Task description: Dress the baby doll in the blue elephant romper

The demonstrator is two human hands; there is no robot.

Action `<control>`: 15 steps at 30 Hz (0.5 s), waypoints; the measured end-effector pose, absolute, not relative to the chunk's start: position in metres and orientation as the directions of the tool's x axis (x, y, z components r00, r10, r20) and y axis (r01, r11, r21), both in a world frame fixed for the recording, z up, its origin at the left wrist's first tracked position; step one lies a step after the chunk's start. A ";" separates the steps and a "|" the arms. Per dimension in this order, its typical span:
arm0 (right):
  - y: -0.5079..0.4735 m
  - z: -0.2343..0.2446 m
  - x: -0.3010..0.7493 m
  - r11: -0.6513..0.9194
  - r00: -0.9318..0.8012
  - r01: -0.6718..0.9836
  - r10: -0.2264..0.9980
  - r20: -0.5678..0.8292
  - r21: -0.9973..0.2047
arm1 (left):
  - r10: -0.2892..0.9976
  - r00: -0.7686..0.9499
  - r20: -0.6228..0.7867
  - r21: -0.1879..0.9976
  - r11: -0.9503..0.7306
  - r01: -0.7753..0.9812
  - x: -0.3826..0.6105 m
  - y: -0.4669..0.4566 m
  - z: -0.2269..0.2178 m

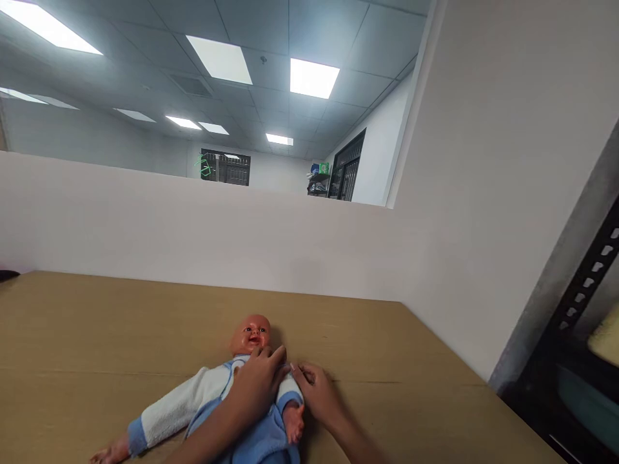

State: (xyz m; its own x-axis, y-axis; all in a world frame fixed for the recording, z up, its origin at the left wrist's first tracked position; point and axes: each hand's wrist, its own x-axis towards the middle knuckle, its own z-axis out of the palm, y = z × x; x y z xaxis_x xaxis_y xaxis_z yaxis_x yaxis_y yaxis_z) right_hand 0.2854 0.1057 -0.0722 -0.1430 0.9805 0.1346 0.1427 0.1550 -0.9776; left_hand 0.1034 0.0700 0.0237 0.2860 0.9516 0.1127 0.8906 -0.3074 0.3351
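A baby doll (251, 335) lies on its back on the brown table (97, 335), dressed in a blue and white suit (193, 399). My left hand (258, 380) rests on the doll's chest near the collar, fingers curled onto the fabric. My right hand (316, 393) is beside the doll's shoulder, fingers pinched on the edge of the suit at the shoulder. The doll's one arm stretches left in a white sleeve (169, 412); its other small hand (294, 422) lies by my right wrist.
A white partition (193, 238) runs along the table's far edge and a white wall (483, 193) stands at the right. A dark metal shelf rack (580, 290) is at the far right. A dark object (7, 275) peeks in at the table's left edge.
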 end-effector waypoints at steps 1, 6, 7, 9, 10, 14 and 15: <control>0.109 -0.070 0.284 0.134 -0.170 0.119 0.979 0.113 -0.984 | 0.951 0.292 0.101 0.331 -0.309 0.892 0.104 0.072 0.024; 0.121 -0.063 0.275 0.000 -0.279 -0.040 0.960 0.011 -0.999 | 0.962 0.264 0.071 0.320 -0.272 0.908 0.106 0.083 0.023; 0.122 -0.062 0.274 -0.011 -0.298 -0.067 0.955 0.010 -0.998 | 0.966 0.251 0.069 0.319 -0.260 0.912 0.106 0.084 0.022; 0.122 -0.061 0.272 -0.024 -0.317 -0.112 0.948 0.013 -0.993 | 0.969 0.237 0.069 0.320 -0.246 0.915 0.106 0.086 0.021; 0.122 -0.061 0.272 -0.031 -0.317 -0.130 0.948 0.012 -0.991 | 0.969 0.235 0.070 0.322 -0.245 0.915 0.106 0.086 0.020; 0.123 -0.065 0.269 -0.062 -0.290 -0.179 0.957 -0.007 -0.982 | 0.967 0.240 0.083 0.341 -0.254 0.905 0.107 0.086 0.021; 0.124 -0.066 0.267 -0.063 -0.284 -0.182 0.959 -0.009 -0.981 | 0.966 0.243 0.088 0.347 -0.259 0.901 0.107 0.085 0.021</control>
State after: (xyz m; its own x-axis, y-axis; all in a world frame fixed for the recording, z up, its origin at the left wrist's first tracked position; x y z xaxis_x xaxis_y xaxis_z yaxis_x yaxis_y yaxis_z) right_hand 0.2674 0.1242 -0.0662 -0.2844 0.9587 -0.0085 -0.1818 -0.0627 -0.9813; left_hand 0.1069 0.0852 0.0211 0.2435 0.9659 0.0880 0.9014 -0.2588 0.3472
